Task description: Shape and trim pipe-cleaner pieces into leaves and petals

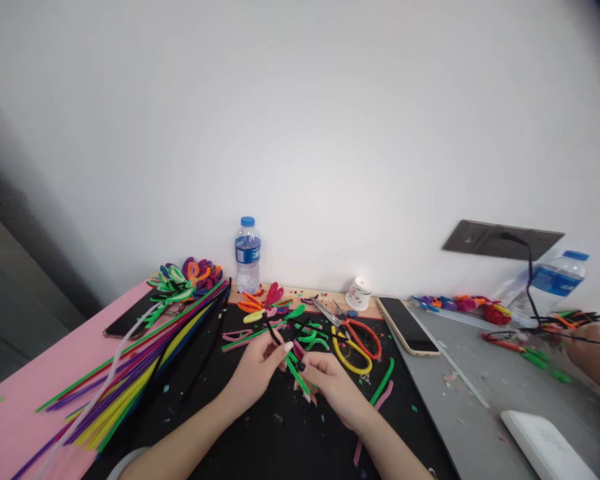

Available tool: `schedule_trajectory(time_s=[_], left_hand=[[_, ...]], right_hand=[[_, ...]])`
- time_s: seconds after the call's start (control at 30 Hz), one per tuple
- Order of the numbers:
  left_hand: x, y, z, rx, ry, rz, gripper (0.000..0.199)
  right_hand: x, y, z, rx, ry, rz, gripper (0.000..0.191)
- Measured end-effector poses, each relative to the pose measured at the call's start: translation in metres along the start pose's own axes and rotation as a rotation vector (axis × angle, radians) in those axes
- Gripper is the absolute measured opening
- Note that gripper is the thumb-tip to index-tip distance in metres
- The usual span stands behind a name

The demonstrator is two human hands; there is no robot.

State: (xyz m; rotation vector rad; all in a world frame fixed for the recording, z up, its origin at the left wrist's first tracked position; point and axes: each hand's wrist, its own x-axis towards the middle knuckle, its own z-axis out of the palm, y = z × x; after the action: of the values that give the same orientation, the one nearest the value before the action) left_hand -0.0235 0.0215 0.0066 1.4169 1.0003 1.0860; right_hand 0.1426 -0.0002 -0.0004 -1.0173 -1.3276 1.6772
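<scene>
Both hands meet over the black mat point(280, 437), at its middle. My left hand point(257, 367) is closed, thumb and fingers pinching a black pipe cleaner point(271, 329). Right beside it my right hand point(330, 381) pinches green pipe cleaners point(298, 380), whose ends point down between the two hands. How the black and green pieces join is hidden by the fingers. Just beyond the hands lie bent green pieces point(314, 340) and pink ones point(237, 336). Scissors with yellow and orange handles point(353, 351) rest at the back right of the hands.
Long coloured pipe cleaners point(125, 373) spread at left beside a looped bundle point(185, 283). A water bottle point(248, 257), a paper cup point(359, 293) and a phone point(409, 327) stand or lie near the wall. Another person's hand point(593, 353) is at far right, near a white device point(547, 443).
</scene>
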Motion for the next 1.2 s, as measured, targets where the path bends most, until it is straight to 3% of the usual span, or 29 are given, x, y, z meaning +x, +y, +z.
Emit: schedule_trajectory(time_s=[0.17, 0.27, 0.53, 0.93, 1.2], left_hand=[[-0.0029, -0.0006, -0.0006, 0.298, 0.084, 0.195, 0.019], [-0.0028, -0.0006, -0.001, 0.376, 0.099, 0.241, 0.016], [-0.0009, 0.0029, -0.0002, 0.111, 0.009, 0.053, 0.021], [-0.0006, -0.0022, 0.001, 0.013, 0.022, -0.021, 0.023], [-0.0001, -0.0031, 0.0033, -0.065, 0.044, -0.041, 0.022]], right_hand=[[0.0001, -0.0011, 0.0005, -0.063, 0.002, -0.059, 0.041], [0.0004, -0.0026, 0.0014, -0.095, -0.003, -0.068, 0.042], [0.0002, -0.0015, 0.0014, -0.252, 0.111, -0.113, 0.034], [0.0038, 0.0021, -0.0013, -0.269, 0.169, -0.059, 0.02], [0.0044, 0.0022, -0.0007, -0.193, 0.154, -0.07, 0.026]])
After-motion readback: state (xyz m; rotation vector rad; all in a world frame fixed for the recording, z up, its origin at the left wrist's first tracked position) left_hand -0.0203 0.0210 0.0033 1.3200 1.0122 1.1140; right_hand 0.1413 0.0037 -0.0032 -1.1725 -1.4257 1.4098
